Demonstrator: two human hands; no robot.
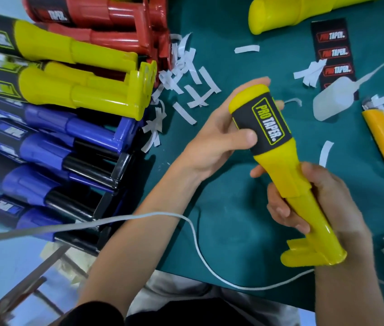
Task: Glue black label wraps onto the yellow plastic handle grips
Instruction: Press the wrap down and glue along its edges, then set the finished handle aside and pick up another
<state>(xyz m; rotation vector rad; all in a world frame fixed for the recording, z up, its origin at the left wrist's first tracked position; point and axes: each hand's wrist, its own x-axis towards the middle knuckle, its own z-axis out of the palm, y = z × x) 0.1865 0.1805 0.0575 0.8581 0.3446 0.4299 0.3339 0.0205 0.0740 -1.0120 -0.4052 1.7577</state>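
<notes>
both hands (212, 142) gripping yellow handle (287, 175), label wrap (262, 124) on

Left hand (219, 140) high, right hand (318, 196) low, fingers (282, 212) curled round yellow handle (278, 161).

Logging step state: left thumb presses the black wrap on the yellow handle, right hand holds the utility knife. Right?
No. Head view: the right hand grips the yellow handle low down; the utility knife lies on the green mat. The left hand does press its thumb on the black wrap.
</notes>
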